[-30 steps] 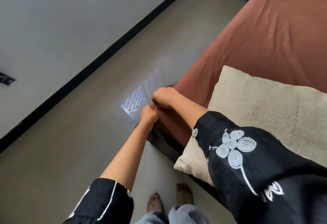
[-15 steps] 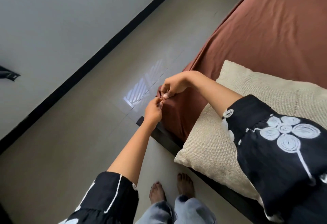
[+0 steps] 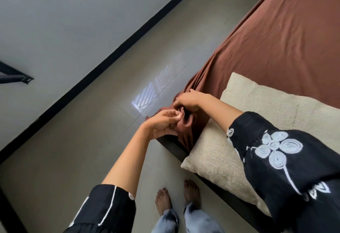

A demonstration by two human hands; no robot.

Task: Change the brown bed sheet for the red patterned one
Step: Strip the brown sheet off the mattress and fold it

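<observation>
Hands at the near corner of a bed. The left hand (image 3: 160, 124) pinches a fold of the brown sheet (image 3: 285, 39) between thumb and fingertips. The right hand (image 3: 187, 102) reaches over from above, fingers curled into the same cloth, so both are clamped on the sheet and neither is free.

The cloth between them is gathered into a tight bunch (image 3: 185, 127) over the corner of the dark bed frame (image 3: 172, 145). This is probably a knot or tuck that kept the sheet taut, though which cannot be told. Two hands set this close suit working it loose, one steadying and one pulling.

Creases fan outward from the bunch, while the rest of the sheet lies flat across the mattress, so the stripping looks barely begun. A pillow (image 3: 266, 115) rests on the sheet just beside the right forearm and overhangs the bed edge. It pins the cloth and will likely need lifting away. Bare feet (image 3: 163, 198) stand on the floor (image 3: 92, 140) close to the frame. The red patterned sheet is not in view.
</observation>
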